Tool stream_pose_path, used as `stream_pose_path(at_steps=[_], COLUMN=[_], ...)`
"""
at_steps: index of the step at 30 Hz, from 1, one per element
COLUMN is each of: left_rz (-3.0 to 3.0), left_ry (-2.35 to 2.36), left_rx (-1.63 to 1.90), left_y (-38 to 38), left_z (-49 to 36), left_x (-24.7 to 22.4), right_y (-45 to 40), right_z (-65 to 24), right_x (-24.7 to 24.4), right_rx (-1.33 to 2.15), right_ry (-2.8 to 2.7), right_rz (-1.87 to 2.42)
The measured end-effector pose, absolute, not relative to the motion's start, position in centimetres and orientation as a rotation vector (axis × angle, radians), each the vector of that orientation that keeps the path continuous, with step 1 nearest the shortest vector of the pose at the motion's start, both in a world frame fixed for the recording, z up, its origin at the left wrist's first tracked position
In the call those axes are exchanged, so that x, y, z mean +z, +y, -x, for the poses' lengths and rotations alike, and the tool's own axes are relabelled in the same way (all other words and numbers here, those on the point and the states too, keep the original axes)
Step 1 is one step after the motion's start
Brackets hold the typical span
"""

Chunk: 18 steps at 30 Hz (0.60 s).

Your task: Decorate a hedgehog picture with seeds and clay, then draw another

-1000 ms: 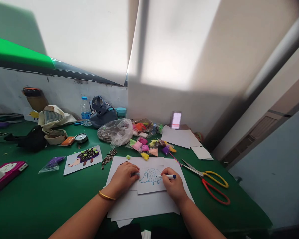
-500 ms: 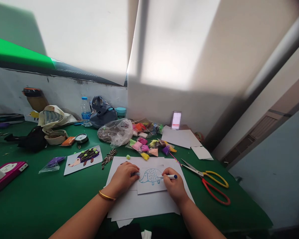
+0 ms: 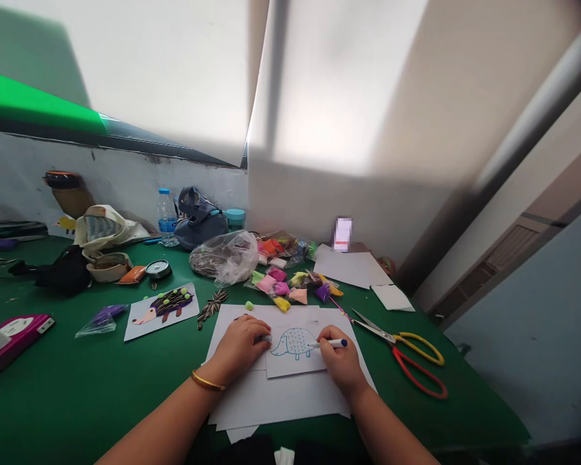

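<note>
My right hand [image 3: 340, 361] pinches a white marker [image 3: 334, 343] with a dark blue end, its tip at the right part of a blue hedgehog drawing [image 3: 297, 340]. The drawing, with small marks over its body, is on a small white card [image 3: 290, 367] lying on larger white sheets [image 3: 285, 403]. Beside the card's left edge rests my left hand [image 3: 244, 342], fingers curled. A small greyish-blue piece [image 3: 264, 338], perhaps the marker's cap, pokes out between its thumb and fingers. Further left lies a finished-looking hedgehog picture [image 3: 167, 307] with seeds and green balls.
Large scissors [image 3: 392, 339] with yellow and red handles lie right of the sheets. Behind are several coloured clay packets [image 3: 281, 284], a clear plastic bag [image 3: 225, 258] and loose striped seeds [image 3: 212, 309]. A purple packet [image 3: 104, 320] and a magenta box [image 3: 24, 339] sit left.
My right hand and the marker have shifted slightly right across the hedgehog's body. My left hand stays in place.
</note>
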<state>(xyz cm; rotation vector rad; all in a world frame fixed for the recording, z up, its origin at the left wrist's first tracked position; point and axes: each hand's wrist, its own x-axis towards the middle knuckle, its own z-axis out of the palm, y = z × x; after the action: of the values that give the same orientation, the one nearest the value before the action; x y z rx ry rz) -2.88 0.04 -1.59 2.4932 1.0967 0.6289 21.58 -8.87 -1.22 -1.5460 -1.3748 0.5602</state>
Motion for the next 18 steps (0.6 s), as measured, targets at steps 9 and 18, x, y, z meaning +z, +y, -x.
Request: stream_pose_path(at_steps=[9,18], left_rz=[-2.486,-2.488], left_ry=[1.088,1.083], left_rx=[0.639,0.646], left_y=[0.22,0.24], left_z=[2.91,2.97], left_x=[-1.75,-1.83], right_y=[-9.05,-9.02], right_z=[-21.70,-21.67], right_x=[-1.12,-1.24], right_rx=[0.549,0.553], right_ry=[-1.419,-1.414], right_rz=[1.582,1.582])
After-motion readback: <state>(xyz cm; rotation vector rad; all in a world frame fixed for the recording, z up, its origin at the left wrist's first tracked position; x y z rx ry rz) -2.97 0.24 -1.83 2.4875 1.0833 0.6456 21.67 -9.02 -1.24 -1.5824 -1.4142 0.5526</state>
